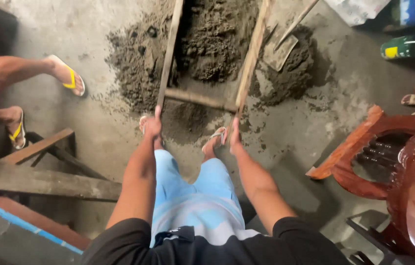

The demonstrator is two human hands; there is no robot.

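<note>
A wooden frame with two long side rails and a cross bar [195, 98] stands tilted over a heap of dark sand [212, 44] on the concrete floor. My left hand [153, 124] is closed around the lower end of the left rail [170, 51]. On the right rail [251, 54], my right hand [234, 136] grips the lower end. Both arms reach forward over my light blue shorts, and my feet in sandals show just below the hands.
A shovel [282, 46] is stuck in the sand at the right. Another person's legs in yellow flip-flops [72, 78] are at the left. A wooden bench [40, 179] lies lower left, and a glossy red-brown wooden chair [394, 162] is at the right.
</note>
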